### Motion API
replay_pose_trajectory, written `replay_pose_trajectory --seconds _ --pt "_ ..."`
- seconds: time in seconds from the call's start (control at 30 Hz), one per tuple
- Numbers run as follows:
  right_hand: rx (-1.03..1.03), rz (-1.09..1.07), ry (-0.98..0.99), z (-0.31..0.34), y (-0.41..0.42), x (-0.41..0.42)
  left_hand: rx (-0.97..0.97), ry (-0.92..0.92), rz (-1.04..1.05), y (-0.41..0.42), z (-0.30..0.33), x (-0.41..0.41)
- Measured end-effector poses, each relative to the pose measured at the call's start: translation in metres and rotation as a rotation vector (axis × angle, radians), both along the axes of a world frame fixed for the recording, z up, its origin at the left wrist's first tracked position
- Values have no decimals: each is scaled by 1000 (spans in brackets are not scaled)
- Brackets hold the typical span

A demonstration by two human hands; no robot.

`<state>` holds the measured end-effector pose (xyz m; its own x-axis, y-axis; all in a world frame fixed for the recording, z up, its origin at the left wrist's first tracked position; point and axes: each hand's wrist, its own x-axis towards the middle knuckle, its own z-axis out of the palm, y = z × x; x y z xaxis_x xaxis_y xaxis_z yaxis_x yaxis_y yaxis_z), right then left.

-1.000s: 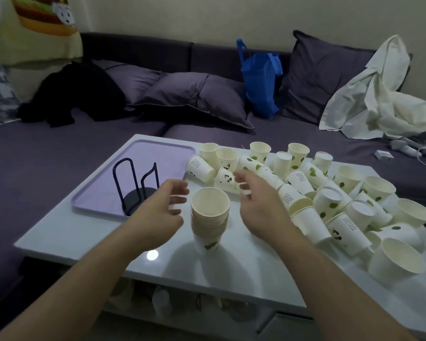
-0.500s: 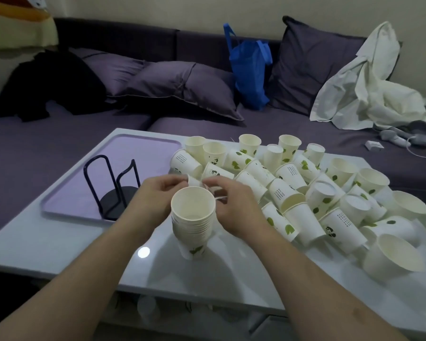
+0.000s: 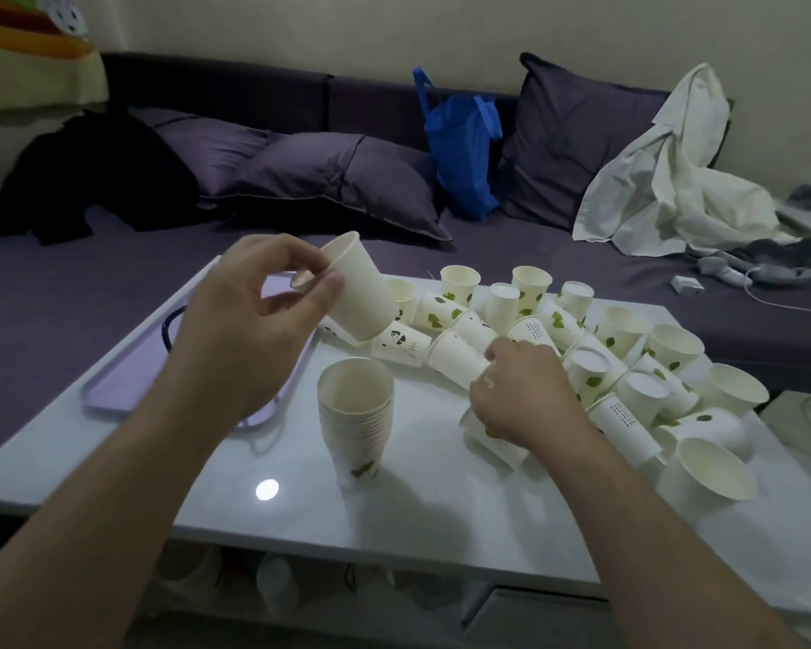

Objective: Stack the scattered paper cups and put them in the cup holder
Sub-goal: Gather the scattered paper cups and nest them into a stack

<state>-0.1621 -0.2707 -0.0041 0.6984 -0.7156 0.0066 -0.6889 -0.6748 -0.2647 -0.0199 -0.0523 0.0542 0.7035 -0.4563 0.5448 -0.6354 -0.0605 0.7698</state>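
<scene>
Left hand [image 3: 249,316] grips one tilted cup [image 3: 359,292] above the nested stack [image 3: 356,414]; right hand [image 3: 520,395] clamps a cup lying on its side [image 3: 455,356] on the table [image 3: 441,508].

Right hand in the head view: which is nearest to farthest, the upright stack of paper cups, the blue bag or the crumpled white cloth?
From the right hand:
1. Upright stack of paper cups, just left on the table.
2. Blue bag, behind on the sofa.
3. Crumpled white cloth, far right on the sofa; close to the bag's rank.
</scene>
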Motion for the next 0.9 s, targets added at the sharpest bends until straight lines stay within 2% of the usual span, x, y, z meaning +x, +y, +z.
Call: replay_pose_trajectory --seconds 0.07,0.13,0.3,0.37,0.43,0.53,0.7,0.9 --pt "-85 19 199 -11 0 -5 11 19 -34 3 -5 -4" --pt "-112 48 251 -20 0 -7 42 26 -49 8 -11 -6" --pt "-126 175 210 -31 4 -11 141 43 -125 21 -17 -15" --pt "-94 208 158 -27 10 -11 212 -16 -138 24 -19 -19" --pt "-16 204 68 -20 15 -13 302 -91 -128 26 -21 -21" --pt "165 124 -175 -6 17 -18 405 -188 -119 26 -23 -22" --pt "242 74 -441 6 16 -25 467 -240 -144 26 -25 -21" --pt "398 145 -857 22 31 -19 619 -93 -176 25 -35 -20"
